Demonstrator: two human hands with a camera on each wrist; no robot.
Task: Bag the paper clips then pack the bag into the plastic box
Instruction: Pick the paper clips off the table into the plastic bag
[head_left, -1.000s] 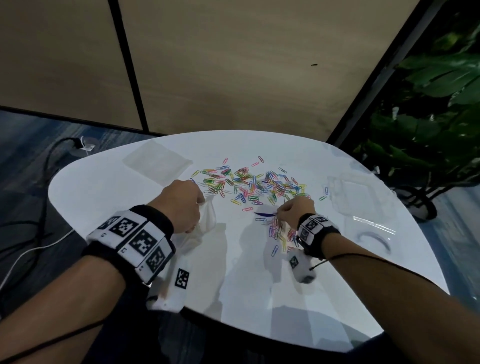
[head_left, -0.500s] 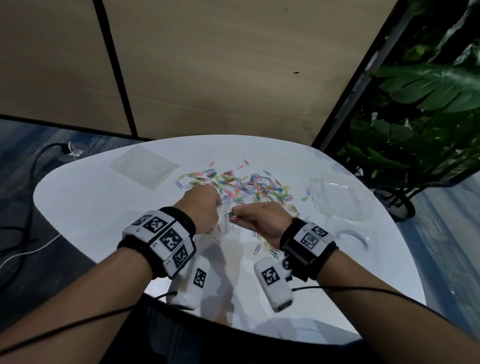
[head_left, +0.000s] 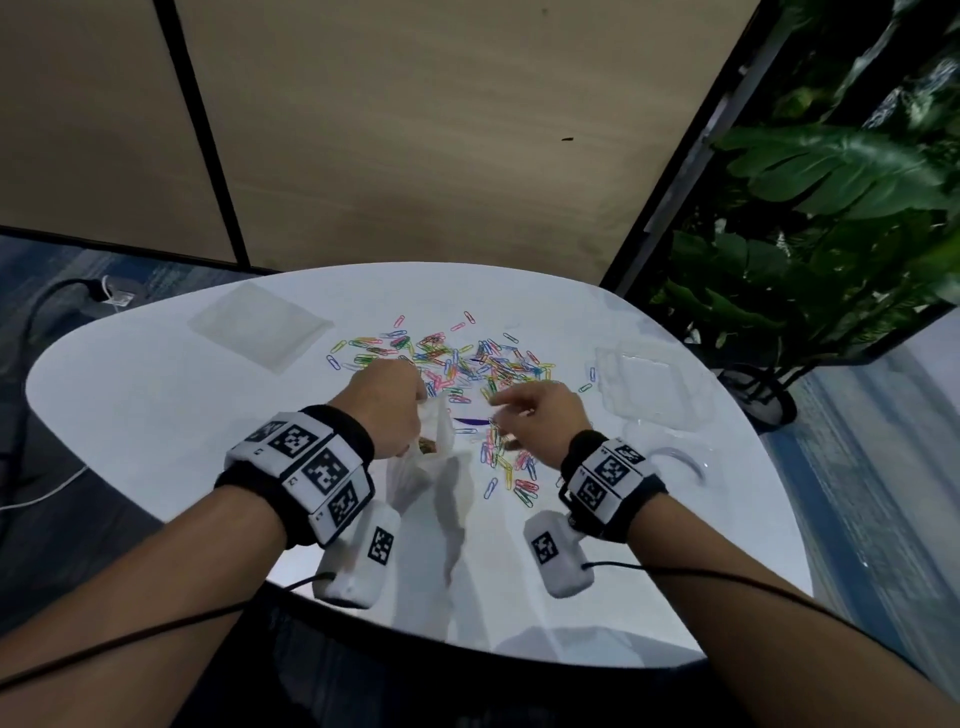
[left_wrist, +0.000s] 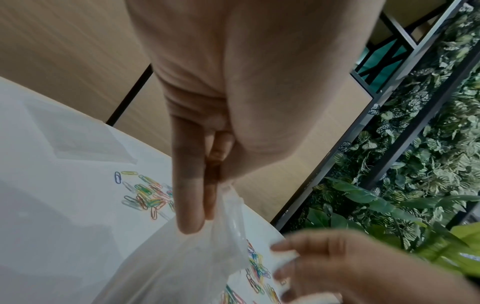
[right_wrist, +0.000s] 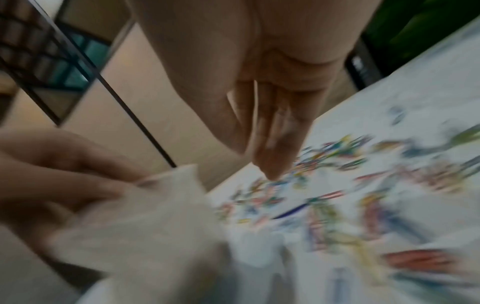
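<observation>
Many coloured paper clips (head_left: 467, 364) lie scattered across the middle of the white table (head_left: 156, 405). My left hand (head_left: 389, 410) pinches the rim of a clear plastic bag (head_left: 436, 441) and holds it up, mouth toward the clips; the left wrist view shows thumb and fingers (left_wrist: 192, 205) pinching the bag (left_wrist: 182, 267). My right hand (head_left: 519, 410) hovers just right of the bag mouth, over the near clips, its fingers loosely spread and holding nothing. In the blurred right wrist view its fingers (right_wrist: 272, 144) point down at the clips (right_wrist: 337, 195). The clear plastic box (head_left: 649, 384) sits at the right.
A flat clear plastic sheet or stack of bags (head_left: 260, 322) lies at the table's far left. A blue pen-like stroke (head_left: 470, 421) lies between the hands. Green plants (head_left: 831, 208) stand right of the table, a wood-panel wall (head_left: 415, 130) behind it. The near table edge is close to my wrists.
My right hand went from the clip pile to the bag mouth with clips, then drew back to the right and opened. My left hand kept holding the bag.
</observation>
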